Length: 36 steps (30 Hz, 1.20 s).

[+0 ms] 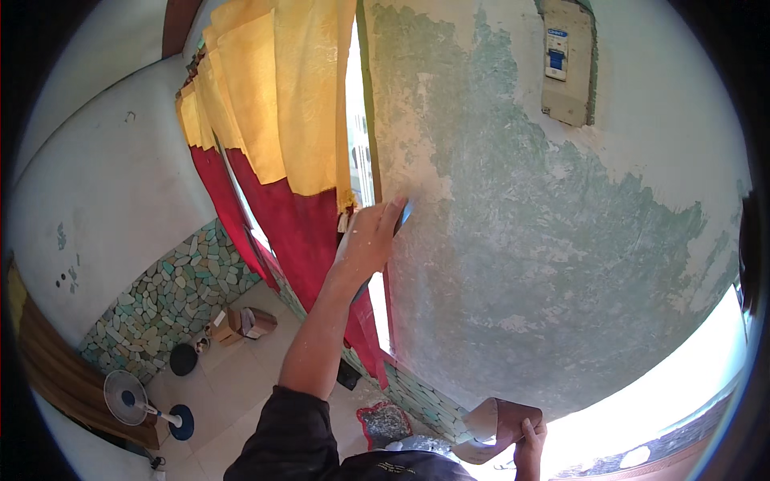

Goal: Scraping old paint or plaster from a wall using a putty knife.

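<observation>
My left hand (368, 235) is raised at the wall beside the window, its fingers closed round a flat, dark tool with a bluish edge (407, 211), mostly hidden by the hand. The tool's edge is at the patchy green-and-white wall (511, 240), whose paint is worn and uneven. Low on the right, my right hand (530, 438) grips a bent brown sheet (514, 418) that looks like sandpaper; its paler part hangs to the left.
A yellow-and-red curtain (307, 240) hangs left of the wall. A circuit breaker box (568, 66) is set high in it. On the tiled floor stand a fan (127, 398), cardboard boxes (227, 327) and a round black object (183, 359). A red-edged mat (385, 424) lies below.
</observation>
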Available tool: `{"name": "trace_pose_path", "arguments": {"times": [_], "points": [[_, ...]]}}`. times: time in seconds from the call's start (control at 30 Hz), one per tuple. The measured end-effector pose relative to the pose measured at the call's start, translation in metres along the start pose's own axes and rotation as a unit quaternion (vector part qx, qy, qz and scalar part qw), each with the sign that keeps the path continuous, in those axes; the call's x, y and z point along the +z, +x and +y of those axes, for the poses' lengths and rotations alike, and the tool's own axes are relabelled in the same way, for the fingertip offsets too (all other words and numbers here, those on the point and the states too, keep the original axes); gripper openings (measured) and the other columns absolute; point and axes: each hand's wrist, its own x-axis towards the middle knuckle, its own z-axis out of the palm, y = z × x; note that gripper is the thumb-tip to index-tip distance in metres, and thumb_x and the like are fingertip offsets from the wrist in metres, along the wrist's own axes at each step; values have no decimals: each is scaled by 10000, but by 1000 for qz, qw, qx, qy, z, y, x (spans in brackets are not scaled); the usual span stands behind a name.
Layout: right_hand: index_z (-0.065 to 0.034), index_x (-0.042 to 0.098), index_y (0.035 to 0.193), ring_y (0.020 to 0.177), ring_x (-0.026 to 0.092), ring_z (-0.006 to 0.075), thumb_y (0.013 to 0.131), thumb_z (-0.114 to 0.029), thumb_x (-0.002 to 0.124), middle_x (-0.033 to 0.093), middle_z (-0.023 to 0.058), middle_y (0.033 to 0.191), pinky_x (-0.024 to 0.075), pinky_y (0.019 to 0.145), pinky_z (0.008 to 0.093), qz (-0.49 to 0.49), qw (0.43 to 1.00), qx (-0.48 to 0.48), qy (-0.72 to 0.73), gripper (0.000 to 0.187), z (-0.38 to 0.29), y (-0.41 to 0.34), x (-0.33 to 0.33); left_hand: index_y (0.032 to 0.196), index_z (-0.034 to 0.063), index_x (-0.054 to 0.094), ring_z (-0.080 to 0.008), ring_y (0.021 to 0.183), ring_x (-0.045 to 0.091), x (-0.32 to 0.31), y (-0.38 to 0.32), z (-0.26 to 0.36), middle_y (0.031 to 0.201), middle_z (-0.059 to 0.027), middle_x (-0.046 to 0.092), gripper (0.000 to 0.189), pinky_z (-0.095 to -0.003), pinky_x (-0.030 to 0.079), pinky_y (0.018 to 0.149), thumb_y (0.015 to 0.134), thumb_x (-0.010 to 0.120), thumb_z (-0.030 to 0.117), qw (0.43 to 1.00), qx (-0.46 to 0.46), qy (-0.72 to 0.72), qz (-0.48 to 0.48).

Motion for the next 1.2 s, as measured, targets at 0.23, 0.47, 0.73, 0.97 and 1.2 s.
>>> {"name": "trace_pose_path", "arguments": {"times": [0.23,0.47,0.73,0.97,1.2], "points": [[-11,563,952,816,581,131,859,-89,672,625,69,893,469,810,304,-25,999,23,-31,163,14,5,-10,767,-73,545,-286,550,481,8,27,24,606,-231,445,583,-437,390,586,1021,389,428,999,26,-4,25],[-9,567,943,799,584,133,861,-131,690,626,62,889,472,801,300,-17,999,34,-22,193,4,0,27,775,-72,547,-306,610,577,1,15,-23,604,-216,502,607,-440,417,626,1017,372,456,991,115,24,65],[-17,569,931,809,582,136,866,-108,679,625,65,873,464,785,288,-19,999,34,-20,156,16,-2,4,762,-49,570,-319,477,564,-4,11,1,574,-208,509,589,-433,443,477,1009,389,454,999,10,36,11],[-22,566,921,837,588,139,868,-104,676,628,68,893,464,808,294,-25,999,29,-12,147,18,-9,11,819,-52,592,-394,581,574,8,28,16,690,-271,560,562,-479,442,577,1008,385,435,998,-1,-47,36],[-10,562,950,837,597,144,872,-103,672,636,82,917,473,809,299,-37,999,28,-23,163,16,-10,14,766,-48,591,-275,519,561,-2,7,-11,604,-197,531,601,-419,454,533,1004,391,465,1000,13,-16,15]]}}
